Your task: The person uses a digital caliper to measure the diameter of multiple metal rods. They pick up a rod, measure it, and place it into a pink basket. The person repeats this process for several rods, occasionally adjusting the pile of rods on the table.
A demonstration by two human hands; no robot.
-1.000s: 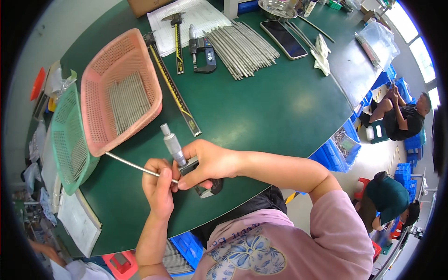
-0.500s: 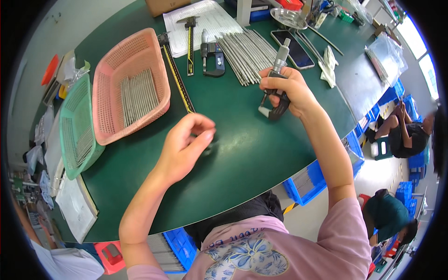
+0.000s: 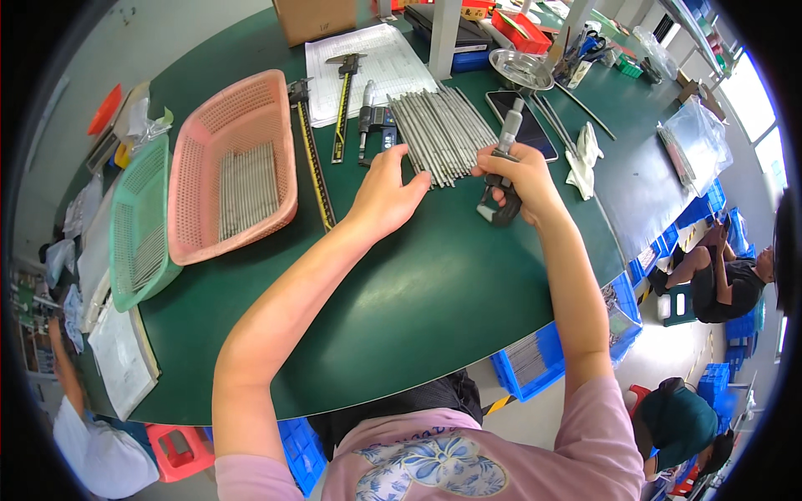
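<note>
My right hand point(image 3: 528, 177) grips a micrometer point(image 3: 511, 127), its silver thimble pointing up and its dark frame hanging below my fingers. My left hand point(image 3: 388, 194) reaches over the near left end of a row of thin grey metal rods point(image 3: 443, 125). Its thumb and forefinger are apart, with the thumb tip beside the rod ends and no rod visibly held. Partly behind that hand lies a second micrometer point(image 3: 368, 104). Farther left are a caliper point(image 3: 342, 108) on a printed sheet point(image 3: 401, 52) and another, longer caliper point(image 3: 314, 159).
A pink basket point(image 3: 188, 184) holding rods and a green basket point(image 3: 125, 225) stand left. Right of the rods lie a phone point(image 3: 539, 138), a white glove point(image 3: 586, 163) and a metal dish point(image 3: 522, 68). Blue crates point(image 3: 535, 363) sit below the table edge; other people sit at right.
My left hand has moved forward and right, from the bare table to the near ends of the rods. The right hand still holds the micrometer, only slightly shifted.
</note>
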